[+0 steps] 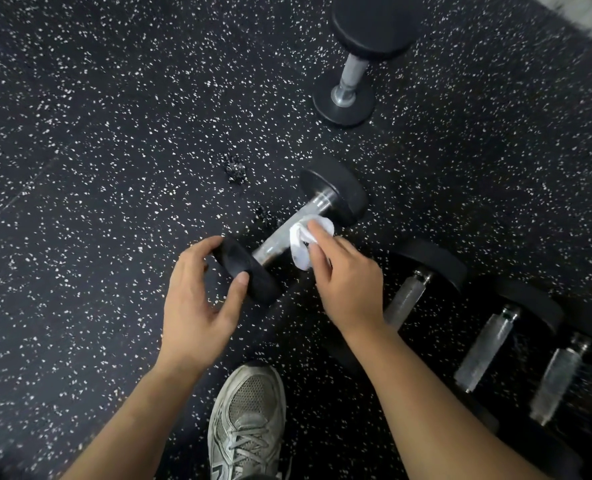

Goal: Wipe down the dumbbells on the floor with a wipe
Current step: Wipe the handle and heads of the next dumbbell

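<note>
While our left hand (203, 289) curls around the near head of the dumbbell (287, 230), our right hand (348, 278) pinches the white wipe (303, 242) against its handle between both hands.

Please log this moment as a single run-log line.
step: wiping handle | right hand: presses wipe on dumbbell handle | left hand: grips near head | others: untouched

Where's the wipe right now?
In the head view, the wipe is just right of centre, pinched in the right hand against the handle of the dumbbell whose near end the left hand grips.
</note>
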{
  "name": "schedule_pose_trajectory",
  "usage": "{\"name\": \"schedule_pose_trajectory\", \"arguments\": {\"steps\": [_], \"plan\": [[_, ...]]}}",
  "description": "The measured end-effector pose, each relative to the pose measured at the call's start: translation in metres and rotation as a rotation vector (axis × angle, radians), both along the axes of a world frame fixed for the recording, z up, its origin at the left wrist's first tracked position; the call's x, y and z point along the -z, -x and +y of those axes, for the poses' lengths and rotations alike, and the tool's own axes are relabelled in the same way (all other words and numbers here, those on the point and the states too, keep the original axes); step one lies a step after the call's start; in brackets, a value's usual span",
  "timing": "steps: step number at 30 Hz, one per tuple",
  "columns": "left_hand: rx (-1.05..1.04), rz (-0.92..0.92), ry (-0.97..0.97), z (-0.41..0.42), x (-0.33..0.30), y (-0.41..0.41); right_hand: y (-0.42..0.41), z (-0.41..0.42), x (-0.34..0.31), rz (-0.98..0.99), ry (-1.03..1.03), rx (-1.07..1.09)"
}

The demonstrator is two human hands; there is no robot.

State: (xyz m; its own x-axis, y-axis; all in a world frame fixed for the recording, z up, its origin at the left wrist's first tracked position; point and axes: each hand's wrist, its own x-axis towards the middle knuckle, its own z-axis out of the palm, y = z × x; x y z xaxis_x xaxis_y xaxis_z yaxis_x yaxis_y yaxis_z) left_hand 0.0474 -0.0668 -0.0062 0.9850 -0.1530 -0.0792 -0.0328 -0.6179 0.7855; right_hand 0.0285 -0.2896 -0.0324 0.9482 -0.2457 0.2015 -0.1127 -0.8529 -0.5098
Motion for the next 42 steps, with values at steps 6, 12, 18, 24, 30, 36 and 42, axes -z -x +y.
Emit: {"name": "schedule_pose_trajectory", "arguments": {"steps": [6,12,18,24,30,36,42], "plan": [[0.048,-0.058,-0.022,-0.005,-0.007,0.007,-0.013,-0.004,0.004,0.06,0.06,0.1],[0.113,-0.049,-0.048,-0.011,-0.005,0.014,0.0,-0.007,0.003,0.116,0.035,-0.108],[0.159,0.107,-0.057,-0.011,0.001,0.025,0.014,-0.006,-0.003,0.144,0.111,-0.316],[0.212,0.135,-0.087,-0.017,0.0,0.033,0.008,-0.035,-0.009,0.276,0.24,0.001],[0.229,0.11,-0.051,-0.02,0.001,0.036,0.035,-0.01,-0.015,0.244,0.051,-0.234],[0.223,0.124,-0.053,-0.021,0.0,0.037,0.028,-0.017,-0.016,0.142,0.083,-0.002],[0.213,0.135,-0.067,-0.021,0.0,0.036,0.032,-0.03,-0.008,0.085,0.07,0.244]]}}
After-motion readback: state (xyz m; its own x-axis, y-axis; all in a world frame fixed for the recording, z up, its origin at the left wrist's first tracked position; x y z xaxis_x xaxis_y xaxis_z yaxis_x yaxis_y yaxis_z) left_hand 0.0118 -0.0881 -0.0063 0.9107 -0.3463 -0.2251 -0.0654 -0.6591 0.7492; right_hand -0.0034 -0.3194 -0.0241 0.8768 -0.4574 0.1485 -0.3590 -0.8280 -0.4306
